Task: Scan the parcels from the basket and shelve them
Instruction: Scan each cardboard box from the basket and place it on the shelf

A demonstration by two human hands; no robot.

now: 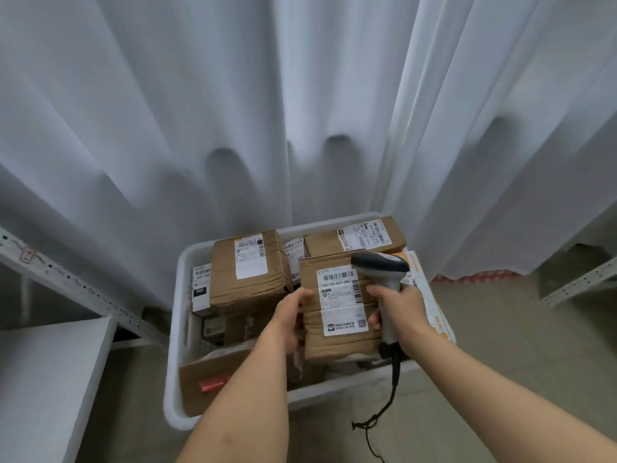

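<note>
A white plastic basket (177,329) stands on the floor, filled with several brown cardboard parcels. My left hand (292,315) grips the left edge of a brown parcel (337,345) with a white barcode label, held upright above the basket. My right hand (399,304) holds the grey handle of a barcode scanner (384,265); its dark head sits at the parcel's top right corner, close to the label. The scanner's black cable (394,389) hangs down over the basket's front rim. A bigger brown parcel (247,279) lies behind, to the left.
White shelf boards (50,379) and a perforated metal shelf rail (76,289) stand at the left. Another shelf rail (581,282) shows at the right. A white curtain (300,111) hangs behind the basket. A box with a red label (210,379) lies in the basket's near left corner.
</note>
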